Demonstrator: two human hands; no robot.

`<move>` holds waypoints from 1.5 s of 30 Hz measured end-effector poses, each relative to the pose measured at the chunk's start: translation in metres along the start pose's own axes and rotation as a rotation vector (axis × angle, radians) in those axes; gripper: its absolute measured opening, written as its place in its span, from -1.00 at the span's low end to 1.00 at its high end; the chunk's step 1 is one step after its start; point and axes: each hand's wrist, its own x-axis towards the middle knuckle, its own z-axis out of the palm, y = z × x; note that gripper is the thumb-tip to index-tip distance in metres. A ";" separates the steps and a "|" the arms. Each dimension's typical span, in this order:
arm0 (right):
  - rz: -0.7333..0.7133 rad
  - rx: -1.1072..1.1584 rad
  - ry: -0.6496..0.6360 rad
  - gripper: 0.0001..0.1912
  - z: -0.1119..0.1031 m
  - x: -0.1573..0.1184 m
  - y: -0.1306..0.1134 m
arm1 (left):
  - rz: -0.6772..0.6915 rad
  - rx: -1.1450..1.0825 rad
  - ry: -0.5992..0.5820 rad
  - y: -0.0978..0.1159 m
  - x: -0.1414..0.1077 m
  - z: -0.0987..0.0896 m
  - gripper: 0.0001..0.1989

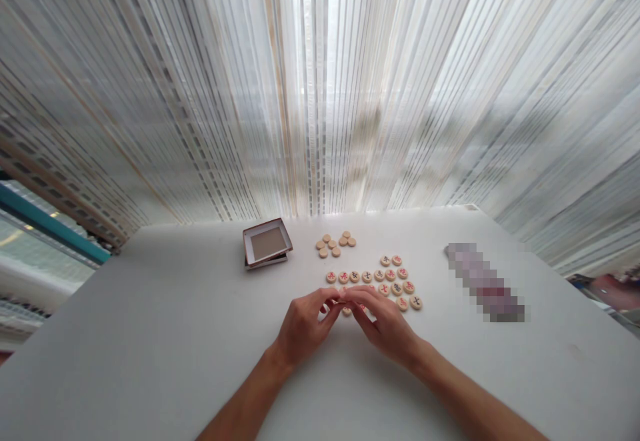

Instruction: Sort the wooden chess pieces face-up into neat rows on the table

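Observation:
My left hand (307, 321) and my right hand (384, 321) meet at their fingertips, both closed in a pinch. A thin tan edge shows between them; it looks like a xiangqi piece (341, 303) seen from the side, mostly covered by the fingers. Beyond and to the right of the hands, round wooden xiangqi pieces (379, 275) lie in rough rows, with red or black characters facing up. My fingers hide some of the nearer ones. Farther back, several pieces (333, 245) lie in a loose group, their visible tops blank.
A shallow open box (268, 242) with a brown inside stands at the back left, on top of another box part. A pixelated long object (485, 284) lies on the right of the white table (175, 334). Pale striped curtains (320, 94) hang behind the table's far edge.

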 end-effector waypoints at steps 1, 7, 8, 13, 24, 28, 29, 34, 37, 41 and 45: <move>-0.002 -0.001 -0.009 -0.63 -0.001 0.000 0.000 | 0.005 0.010 0.003 0.000 0.000 0.000 -0.85; -0.013 -0.007 -0.016 -0.64 -0.002 0.001 -0.001 | 0.036 0.028 0.005 0.003 0.000 0.001 -0.83; -0.013 -0.005 -0.015 -0.65 -0.002 0.001 0.000 | 0.038 0.031 0.006 0.003 0.000 0.001 -0.83; 0.038 -0.016 0.008 -0.76 0.000 0.001 0.002 | 0.040 0.026 0.005 0.000 -0.001 0.003 -0.78; 0.113 0.003 0.043 -0.77 0.003 -0.001 0.004 | 0.044 -0.009 0.001 -0.001 -0.002 0.003 -0.75; 0.145 0.000 0.029 -0.80 0.001 -0.001 0.004 | 0.039 -0.027 -0.012 -0.002 -0.001 0.004 -0.76; 0.146 0.001 0.027 -0.81 0.000 -0.001 0.004 | 0.037 -0.029 -0.014 -0.002 -0.001 0.004 -0.77; 0.154 -0.023 0.049 -0.83 -0.002 0.002 0.001 | 0.052 -0.035 -0.014 -0.001 -0.001 0.003 -0.76; 0.167 -0.038 0.068 -0.87 -0.003 0.003 -0.002 | 0.072 -0.030 -0.009 0.000 -0.001 0.002 -0.76; 0.216 0.011 0.075 -0.94 -0.002 0.004 -0.004 | 0.078 -0.020 -0.003 0.002 0.000 0.002 -0.77; 0.264 0.072 0.071 -0.96 0.000 0.004 -0.006 | 0.093 -0.010 -0.003 0.004 0.001 0.003 -0.78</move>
